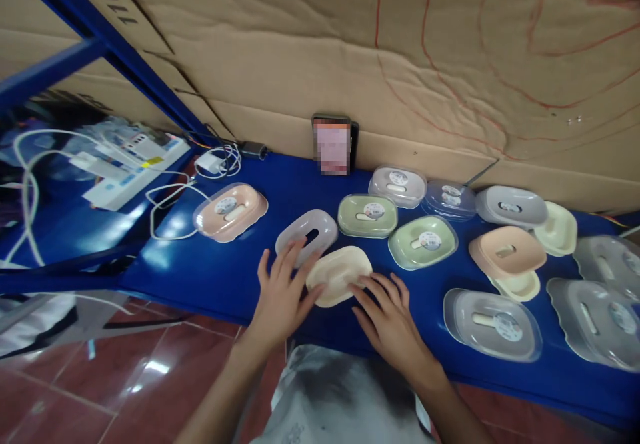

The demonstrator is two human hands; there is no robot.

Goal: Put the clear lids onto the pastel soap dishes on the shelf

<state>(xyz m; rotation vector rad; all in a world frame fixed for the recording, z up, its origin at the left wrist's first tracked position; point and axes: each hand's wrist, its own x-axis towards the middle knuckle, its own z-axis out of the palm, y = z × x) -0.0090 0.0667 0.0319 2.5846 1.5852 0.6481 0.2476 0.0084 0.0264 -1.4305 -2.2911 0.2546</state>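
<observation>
A shallow cream soap dish [340, 275] lies on the blue table in front of me. My left hand [283, 291] has its fingers spread, the fingertips over a grey-purple slotted dish [307, 231] and the thumb by the cream dish's left edge. My right hand [385, 304] is at the cream dish's right edge, fingers apart and slightly bent, with fingertips touching the rim. Just behind stands a green soap dish [367, 216] with a clear lid and round label. Another green soap dish [423, 243] sits to the right.
To the left is a peach lidded dish [233, 212], near white cables and a power strip [135, 171]. A phone [334, 147] leans on the cardboard wall. Several grey dishes, a peach piece [507, 251] and cream dishes [555, 229] crowd the right. A blue frame post [125, 64] rises at left.
</observation>
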